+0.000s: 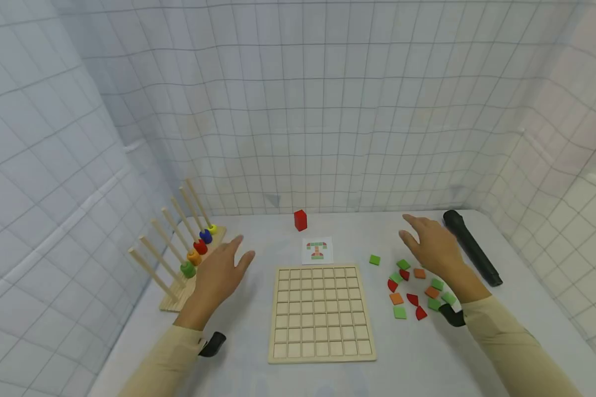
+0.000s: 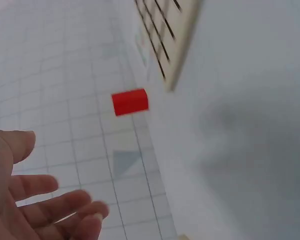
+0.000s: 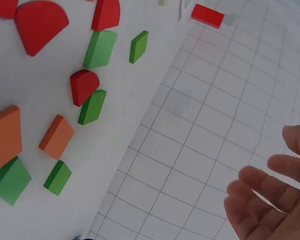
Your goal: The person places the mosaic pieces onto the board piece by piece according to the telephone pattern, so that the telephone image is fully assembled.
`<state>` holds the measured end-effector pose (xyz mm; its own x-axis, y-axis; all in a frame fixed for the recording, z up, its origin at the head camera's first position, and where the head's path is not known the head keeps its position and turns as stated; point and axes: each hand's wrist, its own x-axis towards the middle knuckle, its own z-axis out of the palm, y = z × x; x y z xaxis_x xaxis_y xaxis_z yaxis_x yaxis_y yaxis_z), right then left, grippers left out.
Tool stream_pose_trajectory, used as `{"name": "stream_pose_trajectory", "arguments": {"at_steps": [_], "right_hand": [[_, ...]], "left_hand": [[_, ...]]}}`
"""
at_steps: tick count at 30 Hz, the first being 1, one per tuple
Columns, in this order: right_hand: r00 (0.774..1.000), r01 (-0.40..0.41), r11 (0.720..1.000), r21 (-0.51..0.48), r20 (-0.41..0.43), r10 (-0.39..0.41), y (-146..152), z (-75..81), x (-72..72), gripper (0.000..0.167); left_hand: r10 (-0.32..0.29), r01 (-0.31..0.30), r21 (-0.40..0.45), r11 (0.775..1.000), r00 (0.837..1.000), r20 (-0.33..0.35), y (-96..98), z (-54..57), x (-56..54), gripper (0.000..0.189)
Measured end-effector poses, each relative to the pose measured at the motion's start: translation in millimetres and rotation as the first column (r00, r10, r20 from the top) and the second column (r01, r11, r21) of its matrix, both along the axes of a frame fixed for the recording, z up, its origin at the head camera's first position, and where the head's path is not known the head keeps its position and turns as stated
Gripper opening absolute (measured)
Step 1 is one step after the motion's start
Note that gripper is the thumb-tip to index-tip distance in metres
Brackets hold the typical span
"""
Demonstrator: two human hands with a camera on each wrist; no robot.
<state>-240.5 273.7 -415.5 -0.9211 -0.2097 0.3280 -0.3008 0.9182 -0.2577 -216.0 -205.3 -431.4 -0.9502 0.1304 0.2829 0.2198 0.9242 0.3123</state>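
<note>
A gridded board lies nearest on the counter, loose tiles to its right. The left hand, near a peg rack, and right hand hover, fingers spread. Past the board: card, then red block.

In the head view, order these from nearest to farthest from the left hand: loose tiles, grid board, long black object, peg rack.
1. Peg rack, beside the left hand, on its left.
2. Grid board, in the middle.
3. Loose tiles, toward the right.
4. Long black object, far right.
</note>
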Motion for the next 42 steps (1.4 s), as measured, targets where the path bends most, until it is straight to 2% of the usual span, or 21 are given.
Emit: {"name": "stream_pose_trajectory", "arguments": {"at_steps": [2, 5, 9, 13, 17, 24, 33, 42], "right_hand": [[1.000, -0.016, 0.997, -0.074, 0.009, 0.017, 4.2, 1.1, 7.3, 0.047], [0.999, -0.037, 0.986, -0.160, 0.019, 0.041, 13.7, 1.3, 19.4, 0.041], [0.997, -0.035, 0.973, -0.227, 0.057, 0.049, 28.8, -2.2, 34.0, 0.040], [0.994, 0.009, 0.965, -0.261, 0.104, 0.019, 44.3, -9.4, 41.6, 0.039], [0.988, 0.046, 0.955, -0.292, 0.152, -0.001, 55.0, -14.6, 44.7, 0.041], [0.977, 0.066, 0.942, -0.328, 0.212, 0.006, 64.8, -21.1, 44.9, 0.044], [0.949, 0.124, 0.919, -0.374, 0.316, 0.001, 78.6, -32.8, 43.7, 0.051], [0.925, 0.161, 0.888, -0.431, 0.380, 0.017, 85.4, -49.2, 34.1, 0.054]], "left_hand": [[-0.010, 0.000, 0.113, 0.994, 0.996, 0.088, 4.6, -0.1, 15.2, 0.055], [-0.029, -0.023, 0.234, 0.972, 0.976, 0.216, 9.5, -3.0, 35.6, 0.047], [-0.039, -0.059, 0.291, 0.955, 0.946, 0.320, 14.6, -10.6, 54.8, 0.044], [-0.046, -0.088, 0.324, 0.942, 0.922, 0.385, 19.7, -17.3, 64.7, 0.042], [-0.061, -0.099, 0.348, 0.932, 0.905, 0.421, 23.8, -23.7, 68.6, 0.041], [-0.093, -0.105, 0.403, 0.909, 0.892, 0.443, 29.8, -37.4, 68.8, 0.041], [-0.088, -0.145, 0.423, 0.894, 0.870, 0.485, 37.5, -50.5, 70.6, 0.045], [-0.101, -0.140, 0.433, 0.890, 0.868, 0.487, 38.6, -57.5, 73.1, 0.048]]}}
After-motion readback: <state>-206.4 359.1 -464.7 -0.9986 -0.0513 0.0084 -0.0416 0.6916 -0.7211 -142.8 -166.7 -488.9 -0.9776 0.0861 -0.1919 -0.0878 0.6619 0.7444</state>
